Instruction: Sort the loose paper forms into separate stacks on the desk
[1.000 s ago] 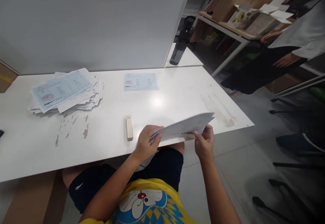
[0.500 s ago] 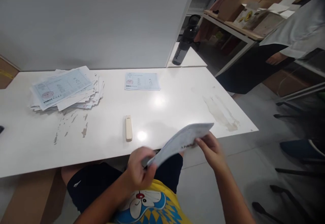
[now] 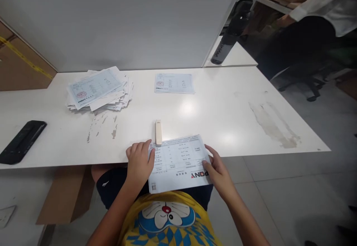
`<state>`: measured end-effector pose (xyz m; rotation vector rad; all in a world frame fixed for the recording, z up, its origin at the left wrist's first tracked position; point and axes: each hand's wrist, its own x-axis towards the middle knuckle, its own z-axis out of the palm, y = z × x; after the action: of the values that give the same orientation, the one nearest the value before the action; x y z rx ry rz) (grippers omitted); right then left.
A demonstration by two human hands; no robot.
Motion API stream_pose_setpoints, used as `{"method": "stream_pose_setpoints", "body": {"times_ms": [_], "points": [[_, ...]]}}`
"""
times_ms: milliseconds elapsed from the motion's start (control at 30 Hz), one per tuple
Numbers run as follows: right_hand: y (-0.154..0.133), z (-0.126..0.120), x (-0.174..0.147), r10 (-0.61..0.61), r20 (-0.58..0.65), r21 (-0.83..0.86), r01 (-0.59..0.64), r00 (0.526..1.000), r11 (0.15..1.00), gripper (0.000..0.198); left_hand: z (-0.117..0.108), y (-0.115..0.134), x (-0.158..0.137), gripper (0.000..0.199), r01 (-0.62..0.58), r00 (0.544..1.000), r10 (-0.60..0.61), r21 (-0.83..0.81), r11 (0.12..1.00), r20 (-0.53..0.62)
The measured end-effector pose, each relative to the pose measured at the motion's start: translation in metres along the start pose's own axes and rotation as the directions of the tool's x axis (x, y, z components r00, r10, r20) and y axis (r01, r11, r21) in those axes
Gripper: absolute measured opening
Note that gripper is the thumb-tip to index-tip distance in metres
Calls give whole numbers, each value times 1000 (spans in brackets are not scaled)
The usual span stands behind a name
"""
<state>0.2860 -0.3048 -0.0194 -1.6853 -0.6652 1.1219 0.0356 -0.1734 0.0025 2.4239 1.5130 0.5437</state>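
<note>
A printed sheet (image 3: 178, 164) with a PONY logo lies flat over the table's near edge, its print upside down to me; whether more sheets lie under it I cannot tell. My right hand (image 3: 220, 171) grips its right edge, thumb on top. At the left edge is my left hand (image 3: 140, 160), its thumb against the paper and its fingers curled by the table top. A slim cream-coloured oblong object (image 3: 158, 132), perhaps a stapler, touches or nearly touches the sheet's far left edge.
A messy paper pile (image 3: 95, 90) is at the back left, and a smaller set of sheets (image 3: 174, 83) at the back middle. A black device (image 3: 23, 142) lies far left. A dark bottle (image 3: 223, 49) stands behind the right side. One person (image 3: 331, 4) is beyond, near a chair.
The paper came down from a tilted, bent position above my lap to lie flat at the table edge. My view shifted left, bringing more of the black device into sight.
</note>
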Motion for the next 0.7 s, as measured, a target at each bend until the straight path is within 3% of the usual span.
{"method": "stream_pose_setpoints", "body": {"times_ms": [67, 133, 233, 333, 700], "points": [[0, -7, 1, -13, -36, -18, 12, 999, 1000, 73, 3, 3, 5, 35, -40, 998, 41, 20, 999, -48], [-2, -14, 1, -7, -70, -24, 5, 998, 1000, 74, 6, 5, 7, 37, -107, 980, 103, -10, 994, -172], [-8, -20, -3, 16, -115, 2, -16, 993, 1000, 75, 8, 2, 5, 47, -350, 892, 311, -64, 935, -328], [-12, -18, -6, 33, -128, 31, -29, 991, 999, 75, 10, -3, 6, 57, -526, 817, 499, -18, 851, -290], [-7, -13, -4, 56, -106, 11, -55, 993, 998, 76, 21, 3, 2, 51, -454, 850, 440, 22, 891, -291]]}}
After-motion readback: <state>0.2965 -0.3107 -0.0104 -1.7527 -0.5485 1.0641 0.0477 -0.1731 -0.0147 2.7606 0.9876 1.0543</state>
